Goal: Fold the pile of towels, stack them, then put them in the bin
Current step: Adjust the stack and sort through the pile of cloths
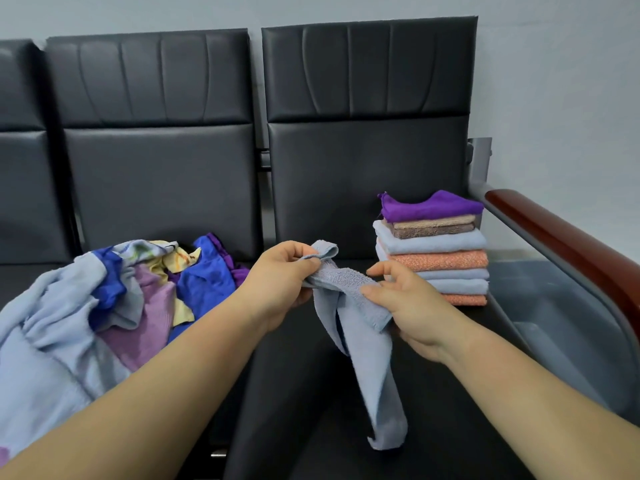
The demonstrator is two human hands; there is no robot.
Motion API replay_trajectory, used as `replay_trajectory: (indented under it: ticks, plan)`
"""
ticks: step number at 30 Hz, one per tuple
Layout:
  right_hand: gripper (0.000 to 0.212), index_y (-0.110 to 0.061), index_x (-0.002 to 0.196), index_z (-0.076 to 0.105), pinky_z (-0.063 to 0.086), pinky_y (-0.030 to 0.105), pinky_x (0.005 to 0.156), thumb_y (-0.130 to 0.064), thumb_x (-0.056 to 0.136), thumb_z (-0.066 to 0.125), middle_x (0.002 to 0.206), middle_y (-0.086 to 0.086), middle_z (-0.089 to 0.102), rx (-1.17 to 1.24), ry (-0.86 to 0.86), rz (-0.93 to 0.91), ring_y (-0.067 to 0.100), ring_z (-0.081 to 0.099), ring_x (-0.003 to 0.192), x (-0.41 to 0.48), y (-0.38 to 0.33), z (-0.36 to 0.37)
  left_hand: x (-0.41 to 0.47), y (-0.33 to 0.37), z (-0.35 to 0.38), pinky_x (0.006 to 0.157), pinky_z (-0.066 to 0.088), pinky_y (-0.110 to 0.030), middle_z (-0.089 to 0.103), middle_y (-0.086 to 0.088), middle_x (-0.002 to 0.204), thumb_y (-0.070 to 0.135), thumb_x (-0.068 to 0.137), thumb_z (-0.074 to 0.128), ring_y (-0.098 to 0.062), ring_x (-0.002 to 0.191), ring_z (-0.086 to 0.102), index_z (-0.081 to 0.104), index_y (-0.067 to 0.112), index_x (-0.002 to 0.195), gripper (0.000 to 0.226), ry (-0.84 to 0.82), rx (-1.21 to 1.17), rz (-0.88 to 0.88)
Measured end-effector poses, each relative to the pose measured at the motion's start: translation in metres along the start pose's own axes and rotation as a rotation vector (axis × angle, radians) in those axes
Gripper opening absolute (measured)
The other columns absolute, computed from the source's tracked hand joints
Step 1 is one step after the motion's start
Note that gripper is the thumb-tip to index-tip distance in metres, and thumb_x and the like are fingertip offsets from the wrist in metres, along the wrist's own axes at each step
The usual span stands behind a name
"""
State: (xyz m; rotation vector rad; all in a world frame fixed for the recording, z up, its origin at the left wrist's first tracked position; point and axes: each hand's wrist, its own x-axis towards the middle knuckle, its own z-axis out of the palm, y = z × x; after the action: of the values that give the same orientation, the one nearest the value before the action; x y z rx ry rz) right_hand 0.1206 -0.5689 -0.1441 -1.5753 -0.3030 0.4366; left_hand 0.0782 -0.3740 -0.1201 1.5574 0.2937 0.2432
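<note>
1. A plain pale grey wall runs behind everything, evenly lit
2. A row of black padded seats stands against it: the middle backrest, the right backrest and part of a third backrest at the left edge, each with stitched seams
3. A reddish-brown wooden armrest on a grey metal frame closes the right end

pile left seat | stack right seat | bin right of stack
</note>
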Motion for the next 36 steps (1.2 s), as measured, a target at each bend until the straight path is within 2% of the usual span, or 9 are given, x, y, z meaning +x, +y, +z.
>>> replay_trajectory:
  ticks: [3, 7, 11, 15, 19, 25, 31, 33, 36]
  plan:
    - [0.017, -0.027, 0.106, 0.059, 0.053, 0.040, 0.083, -0.010, 0.103, 0.059, 0.101, 0.003, 0.072, -0.098, 0.066, -0.083, 0.019, 0.067, 0.090, 0.000, 0.000, -0.001, -0.002, 0.002, -0.003, 0.054, 0.049, -0.022, 0.062, 0.001, 0.073, 0.010, 0.101, 0.060, -0.010, 0.061, 0.058, 0.060, 0.014, 0.087, 0.014, 0.024, 0.006, -0.017]
    - [0.013, -0.021, 0.091, 0.064, 0.042, 0.030, 0.079, -0.009, 0.097, 0.064, 0.085, -0.004, 0.059, -0.118, 0.011, -0.149, 0.015, 0.052, 0.086, -0.003, -0.007, -0.003, 0.000, 0.003, -0.008, 0.050, 0.047, -0.021, 0.059, -0.003, 0.075, 0.011, 0.100, 0.062, -0.012, 0.061, 0.054, 0.059, 0.012, 0.088, 0.013, 0.030, 0.007, -0.030]
    - [0.040, -0.026, 0.104, 0.064, 0.051, 0.027, 0.077, -0.029, 0.069, 0.084, 0.096, -0.009, 0.067, -0.206, -0.221, -0.091, 0.008, 0.063, 0.084, -0.009, -0.010, -0.011, 0.001, 0.005, -0.012, 0.050, 0.046, -0.022, 0.058, -0.003, 0.072, 0.011, 0.101, 0.060, -0.014, 0.061, 0.053, 0.059, 0.012, 0.086, 0.015, 0.043, -0.003, -0.053]
    - [0.047, -0.041, 0.107, 0.058, 0.051, 0.021, 0.080, -0.032, 0.074, 0.091, 0.112, -0.018, 0.059, -0.718, -0.168, -0.181, 0.000, 0.061, 0.094, -0.012, -0.015, -0.017, 0.003, 0.004, -0.015, 0.056, 0.048, -0.026, 0.061, -0.004, 0.074, 0.012, 0.101, 0.059, -0.015, 0.065, 0.056, 0.061, 0.013, 0.085, 0.017, 0.030, 0.021, -0.076]
    - [0.055, -0.045, 0.108, 0.052, 0.051, 0.022, 0.071, -0.033, 0.071, 0.091, 0.116, -0.019, 0.050, -0.825, -0.189, -0.215, 0.001, 0.059, 0.091, -0.014, -0.017, -0.022, 0.002, 0.003, -0.014, 0.048, 0.047, -0.022, 0.061, -0.001, 0.069, 0.013, 0.102, 0.059, -0.011, 0.056, 0.055, 0.060, 0.013, 0.082, 0.020, 0.023, 0.023, -0.108]
    - [0.064, -0.050, 0.114, 0.043, 0.052, 0.032, 0.090, -0.025, 0.071, 0.084, 0.119, -0.015, 0.044, -1.002, -0.251, -0.241, 0.005, 0.052, 0.105, -0.013, -0.011, -0.022, 0.001, 0.003, -0.014, 0.047, 0.047, -0.019, 0.060, -0.005, 0.072, 0.010, 0.102, 0.057, -0.012, 0.060, 0.055, 0.061, 0.010, 0.087, 0.016, 0.023, -0.011, -0.160]
    - [0.040, -0.043, 0.110, 0.053, 0.046, 0.021, 0.083, -0.028, 0.085, 0.081, 0.108, -0.016, 0.052, -0.886, -0.212, -0.278, -0.001, 0.053, 0.094, -0.009, -0.008, -0.020, 0.001, 0.002, -0.016, 0.046, 0.046, -0.020, 0.059, -0.005, 0.072, 0.008, 0.102, 0.057, -0.013, 0.060, 0.053, 0.061, 0.011, 0.084, 0.019, 0.003, -0.041, -0.191]
    - [0.018, -0.035, 0.101, 0.064, 0.050, 0.027, 0.077, -0.034, 0.091, 0.078, 0.093, -0.009, 0.064, -0.712, -0.187, -0.265, -0.001, 0.057, 0.081, -0.007, -0.008, -0.019, 0.001, 0.003, -0.017, 0.047, 0.047, -0.020, 0.059, -0.005, 0.072, 0.007, 0.102, 0.057, -0.012, 0.059, 0.054, 0.062, 0.011, 0.082, 0.020, -0.016, -0.054, -0.195]
    - [0.019, -0.027, 0.108, 0.075, 0.056, 0.041, 0.097, -0.041, 0.099, 0.068, 0.100, -0.007, 0.077, -0.446, -0.057, -0.179, 0.007, 0.069, 0.101, 0.000, -0.007, -0.022, 0.001, 0.004, -0.018, 0.049, 0.047, -0.020, 0.058, -0.005, 0.074, 0.004, 0.101, 0.055, -0.013, 0.062, 0.053, 0.062, 0.010, 0.089, 0.015, -0.061, -0.031, -0.210]
